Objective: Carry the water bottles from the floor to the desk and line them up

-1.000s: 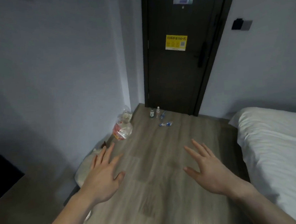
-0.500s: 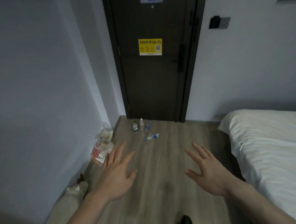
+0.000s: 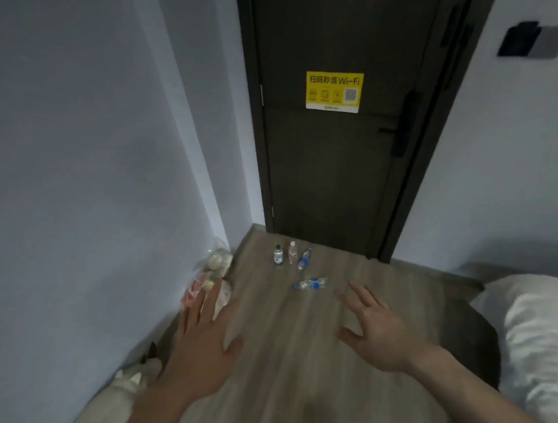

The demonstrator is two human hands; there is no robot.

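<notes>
Several small water bottles sit on the wood floor in front of the dark door. A green-labelled bottle [image 3: 278, 254] and a pink-labelled bottle [image 3: 292, 251] stand upright side by side. A blue-labelled bottle [image 3: 304, 259] leans or lies just right of them, and another blue-labelled bottle [image 3: 311, 284] lies on its side nearer to me. My left hand [image 3: 207, 340] and my right hand [image 3: 373, 328] are held out in front of me, fingers spread, holding nothing, well short of the bottles. No desk is in view.
A dark door [image 3: 347, 125] with a yellow Wi-Fi sticker closes the far end. Plastic bags [image 3: 214, 274] with items lie against the left wall, and a pale bag [image 3: 119, 397] lies nearer. A white bed [image 3: 546, 335] fills the right side.
The view has moved closer to the door and the bottles look larger and nearer. Both hands stay spread and empty in front of me.
</notes>
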